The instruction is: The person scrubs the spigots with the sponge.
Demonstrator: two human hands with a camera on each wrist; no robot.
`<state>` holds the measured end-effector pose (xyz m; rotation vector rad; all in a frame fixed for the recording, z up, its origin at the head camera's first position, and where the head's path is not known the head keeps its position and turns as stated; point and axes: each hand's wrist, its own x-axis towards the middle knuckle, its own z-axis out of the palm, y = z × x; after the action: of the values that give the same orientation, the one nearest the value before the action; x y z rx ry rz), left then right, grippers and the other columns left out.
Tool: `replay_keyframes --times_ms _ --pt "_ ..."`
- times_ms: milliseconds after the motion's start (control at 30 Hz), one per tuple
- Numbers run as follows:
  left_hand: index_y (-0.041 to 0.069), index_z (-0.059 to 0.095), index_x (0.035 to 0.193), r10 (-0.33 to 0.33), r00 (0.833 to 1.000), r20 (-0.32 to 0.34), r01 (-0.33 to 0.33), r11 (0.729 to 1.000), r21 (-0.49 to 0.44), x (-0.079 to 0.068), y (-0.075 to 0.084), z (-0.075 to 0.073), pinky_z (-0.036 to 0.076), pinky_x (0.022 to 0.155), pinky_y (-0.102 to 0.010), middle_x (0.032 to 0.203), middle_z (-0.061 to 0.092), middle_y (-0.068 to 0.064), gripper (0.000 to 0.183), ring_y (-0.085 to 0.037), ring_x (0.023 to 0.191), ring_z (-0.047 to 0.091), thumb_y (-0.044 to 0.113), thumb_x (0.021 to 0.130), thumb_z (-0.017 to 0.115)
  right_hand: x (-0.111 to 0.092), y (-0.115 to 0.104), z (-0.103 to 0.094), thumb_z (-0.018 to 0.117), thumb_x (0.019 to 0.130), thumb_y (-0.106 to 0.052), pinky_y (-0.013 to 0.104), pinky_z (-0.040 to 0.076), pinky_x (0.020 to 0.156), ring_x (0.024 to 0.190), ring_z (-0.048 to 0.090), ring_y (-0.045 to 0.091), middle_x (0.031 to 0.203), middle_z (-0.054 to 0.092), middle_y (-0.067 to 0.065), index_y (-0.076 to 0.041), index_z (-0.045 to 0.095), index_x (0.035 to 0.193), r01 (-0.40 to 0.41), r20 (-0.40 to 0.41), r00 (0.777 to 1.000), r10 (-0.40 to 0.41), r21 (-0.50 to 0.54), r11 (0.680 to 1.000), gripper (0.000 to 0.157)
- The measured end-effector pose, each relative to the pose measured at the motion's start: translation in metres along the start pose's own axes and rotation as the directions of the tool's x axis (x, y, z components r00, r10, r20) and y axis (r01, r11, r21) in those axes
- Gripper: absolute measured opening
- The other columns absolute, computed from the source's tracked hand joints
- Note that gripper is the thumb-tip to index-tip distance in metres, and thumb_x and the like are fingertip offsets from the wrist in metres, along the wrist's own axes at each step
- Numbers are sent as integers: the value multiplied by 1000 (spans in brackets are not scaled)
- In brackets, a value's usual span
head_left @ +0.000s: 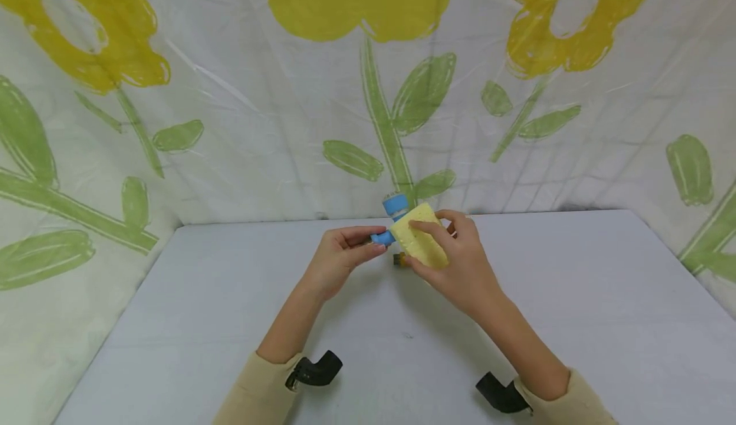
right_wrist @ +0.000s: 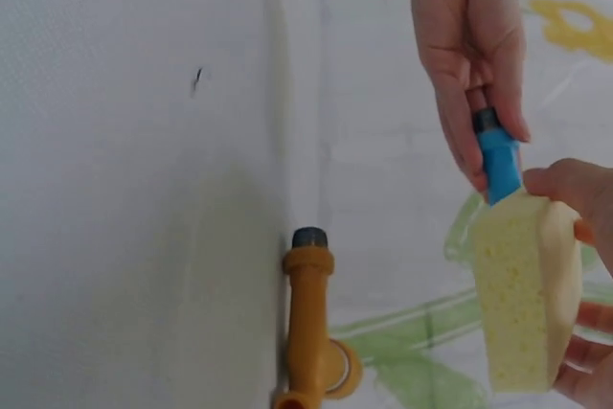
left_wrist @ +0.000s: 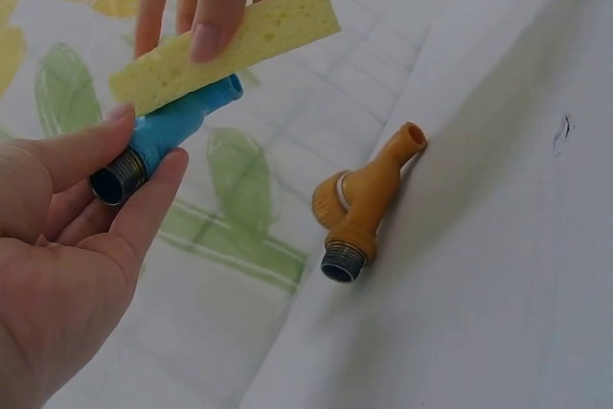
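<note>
My left hand (head_left: 338, 260) pinches a blue Y-shaped pipe fitting (left_wrist: 177, 126) between thumb and fingers, close to its dark threaded end. In the head view its round-capped branch (head_left: 395, 204) points up and away from me. A yellow block sponge (head_left: 424, 238) is gripped by my right hand (head_left: 462, 270), thumb on one side and fingers on the other. The sponge lies along the blue fitting, appears to touch it and hides part of it. Below the hands, an orange fitting (left_wrist: 369, 196) of similar shape rests on the table, mostly covered in the head view.
The white-covered table (head_left: 230, 323) spreads out around both arms. Behind it hangs a pale sheet (head_left: 259, 144) painted with yellow flowers and green leaves. A black curved camera mount (head_left: 319, 370) sits at the left cuff, with another mount (head_left: 499, 394) at the right.
</note>
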<state>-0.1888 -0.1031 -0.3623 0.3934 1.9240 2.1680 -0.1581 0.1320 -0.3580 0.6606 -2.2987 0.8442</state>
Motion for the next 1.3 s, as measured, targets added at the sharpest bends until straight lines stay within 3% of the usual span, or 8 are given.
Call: replay_keyframes --times_ms 100,333,600,833,1133,1300 --pt "-14 63 135 -8 1000 -7 8 1000 -1 0 0 1 61 94 -25 107 78 1 39 -7 99 73 -10 97 68 1 -2 1 97 76 -13 42 54 70 95 53 37 126 57 26 -9 75 121 9 -20 1000 -9 -13 1000 51" --pt "-13 64 135 -16 999 -30 16 1000 -6 0 1 4 61 94 -26 115 78 -7 39 -8 100 73 -10 96 70 0 -2 3 97 75 -13 42 51 70 93 52 35 127 57 26 -9 74 123 -56 -80 995 54 -27 998 53" --pt "-17 61 135 -20 1000 -23 19 999 -42 0 -2 6 61 92 -25 117 76 -13 40 -8 98 73 -13 96 67 -5 -10 14 98 75 -17 39 54 69 95 53 34 126 57 25 -9 74 123 48 -30 998 -49 -13 999 54" --pt "-15 61 138 -23 1000 -15 22 999 -39 1 -1 7 60 94 -24 114 77 -5 42 -6 100 72 -12 96 66 -3 -9 10 99 72 -14 41 52 69 90 53 34 124 57 26 -11 74 123 29 -70 997 -31 -28 999 57" --pt "-17 58 139 -13 1000 10 13 997 -77 0 -3 4 60 94 -24 111 77 -3 42 -7 101 73 -13 98 64 -5 -11 15 99 73 -17 39 53 69 92 53 33 125 57 25 -10 74 122 61 -56 997 -61 -4 998 56" --pt "-17 58 139 -4 1000 15 6 997 -76 0 -2 4 60 94 -25 116 76 -8 42 -8 101 73 -12 98 64 -4 -11 13 100 72 -17 40 53 69 92 54 34 124 58 25 -11 75 122 66 -63 996 -67 -14 998 56"
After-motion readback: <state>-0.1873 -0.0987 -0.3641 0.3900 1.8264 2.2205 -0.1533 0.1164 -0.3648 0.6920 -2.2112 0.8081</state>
